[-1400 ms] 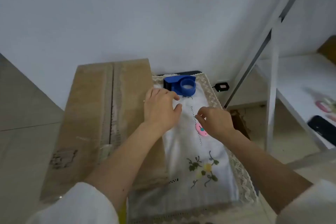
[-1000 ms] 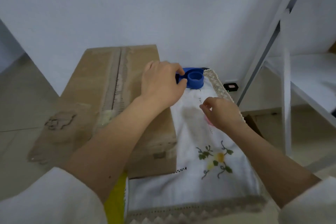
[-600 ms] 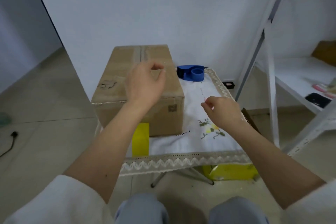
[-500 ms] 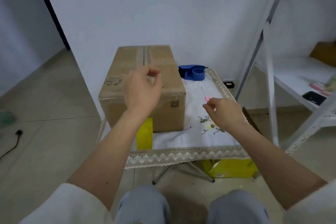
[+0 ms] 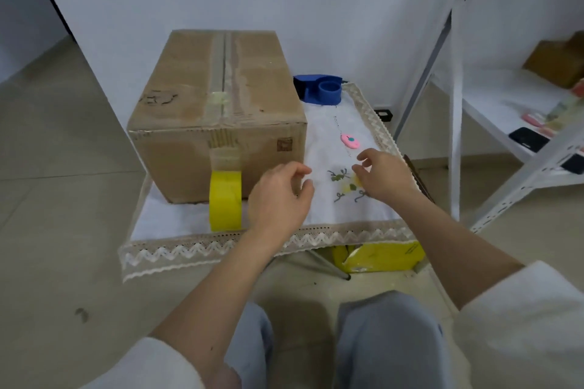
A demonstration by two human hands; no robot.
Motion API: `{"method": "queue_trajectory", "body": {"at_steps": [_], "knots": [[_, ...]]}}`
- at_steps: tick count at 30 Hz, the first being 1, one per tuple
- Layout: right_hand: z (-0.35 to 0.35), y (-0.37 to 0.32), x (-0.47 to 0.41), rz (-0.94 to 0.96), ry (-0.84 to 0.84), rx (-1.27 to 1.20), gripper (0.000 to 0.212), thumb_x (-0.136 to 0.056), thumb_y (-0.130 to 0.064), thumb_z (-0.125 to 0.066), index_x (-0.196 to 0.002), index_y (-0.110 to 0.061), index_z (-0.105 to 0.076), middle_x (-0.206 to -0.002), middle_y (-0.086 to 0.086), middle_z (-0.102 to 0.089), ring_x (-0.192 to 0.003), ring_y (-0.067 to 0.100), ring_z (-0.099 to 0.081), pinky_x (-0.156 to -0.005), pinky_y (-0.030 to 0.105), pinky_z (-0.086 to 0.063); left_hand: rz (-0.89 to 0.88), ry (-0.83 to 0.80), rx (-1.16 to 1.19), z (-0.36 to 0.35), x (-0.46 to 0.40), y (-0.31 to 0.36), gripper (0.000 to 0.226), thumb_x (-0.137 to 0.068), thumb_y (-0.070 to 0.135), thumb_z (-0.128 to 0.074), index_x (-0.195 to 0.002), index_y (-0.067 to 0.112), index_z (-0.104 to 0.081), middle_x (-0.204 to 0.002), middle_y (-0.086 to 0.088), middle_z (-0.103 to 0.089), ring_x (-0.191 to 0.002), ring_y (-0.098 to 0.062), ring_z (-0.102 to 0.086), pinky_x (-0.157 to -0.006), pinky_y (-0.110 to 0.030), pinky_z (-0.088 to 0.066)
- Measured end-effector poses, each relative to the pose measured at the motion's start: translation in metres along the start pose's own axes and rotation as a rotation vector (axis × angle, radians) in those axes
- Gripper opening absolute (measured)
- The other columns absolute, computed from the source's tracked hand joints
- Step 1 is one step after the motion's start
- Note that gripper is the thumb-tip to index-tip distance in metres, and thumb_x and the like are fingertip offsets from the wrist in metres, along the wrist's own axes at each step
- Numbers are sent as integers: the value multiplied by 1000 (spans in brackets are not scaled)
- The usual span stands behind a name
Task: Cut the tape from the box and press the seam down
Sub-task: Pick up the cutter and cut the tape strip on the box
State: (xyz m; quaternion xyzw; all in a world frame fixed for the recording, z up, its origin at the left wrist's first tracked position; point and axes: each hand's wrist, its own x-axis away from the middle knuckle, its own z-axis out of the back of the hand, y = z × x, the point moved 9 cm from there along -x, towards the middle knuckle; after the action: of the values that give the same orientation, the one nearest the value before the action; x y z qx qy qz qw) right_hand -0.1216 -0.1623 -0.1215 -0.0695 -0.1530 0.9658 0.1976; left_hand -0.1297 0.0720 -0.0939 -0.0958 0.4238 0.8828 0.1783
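Box (image 5: 218, 110) sits at table's left edge w/ yellow tape roll (image 5: 225, 205) hanging off its front seam. Left hand (image 5: 278, 199) & right hand (image 5: 380, 175) hover loose, holding nothing. Risk: roll's weight peels tape before pink cutter (image 5: 349, 140) mid-table gets used

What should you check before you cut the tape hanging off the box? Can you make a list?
1. Box sits flat on the cloth: ok.
2. Yellow tape roll is still joined to the box front by a tape strip: ok, it is ready to cut.
3. Pink cutter lies on the cloth in plain sight: ok.
4. Cutter is in a hand: not ok; left hand and right hand are both empty.
5. Cutter blade is out: cannot tell.
6. Top seam is pressed flat: cannot tell.
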Motion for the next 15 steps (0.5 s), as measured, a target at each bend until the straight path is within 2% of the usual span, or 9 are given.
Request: {"method": "queue_trajectory", "body": {"at_steps": [3, 9, 13, 15], "knots": [[-13, 1, -22, 2, 4, -13, 40, -99, -36, -52, -136, -20, -49, -136, 4, -55, -114, 27, -60, -91, 37, -48, 42, -56, -10, -26, 0, -14, 19, -90, 28, -63, -108, 29, -69, -101, 11, -72, -96, -10, -66, -74, -37, -58], [-42, 0, -67, 4, 1, 29, 45, -101, -34, -47, -144, -21, -41, -144, 11, -44, -131, 30, -44, -103, 43, -41, 66, -121, 15, -54, -6, -30, 20, -92, 25, -62, -110, 24, -70, -107, 8, -73, -100, -12, -65, -79, -27, -53], [-58, -2, -91, 3, -42, 95, 47, -103, -32, -38, -149, -20, -32, -151, 12, -38, -136, 33, -39, -110, 45, -35, 76, -133, 32, -66, -7, -36, 18, -91, 25, -62, -107, 25, -70, -100, 8, -74, -95, -13, -67, -80, -35, -56], [-61, -3, -99, -5, -17, 133, 43, -103, -30, -36, -143, -15, -40, -145, 14, -45, -130, 35, -43, -106, 44, -37, 82, -128, 42, -71, -7, -38, 17, -89, 25, -64, -105, 26, -71, -95, 9, -74, -91, -12, -67, -79, -36, -57]]}}
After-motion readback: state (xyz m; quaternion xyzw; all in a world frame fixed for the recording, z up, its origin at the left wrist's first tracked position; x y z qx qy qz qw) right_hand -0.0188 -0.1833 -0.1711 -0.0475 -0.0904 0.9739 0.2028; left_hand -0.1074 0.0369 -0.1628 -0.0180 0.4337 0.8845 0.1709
